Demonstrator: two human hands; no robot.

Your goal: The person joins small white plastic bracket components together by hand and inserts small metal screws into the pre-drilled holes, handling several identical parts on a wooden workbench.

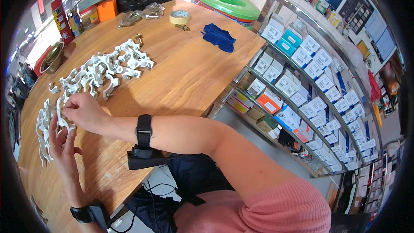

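Note:
My left hand is closed on a white plastic pipe clamp, its thumb and fingers around the lower end. Over the upper part of the same clamp, my right hand is closed in a pinch; what lies between its fingertips is hidden. Beside the left hand lies a small group of white clamps near the table's left side. A larger loose pile of white clamps spreads out beyond the right hand. Black bands sit on both wrists.
On the wooden table are a blue cloth, a tape roll, brass-coloured fittings and plastic bags. A metal bowl stands at the left. Green coiled hose rests behind; shelves of boxes stand right.

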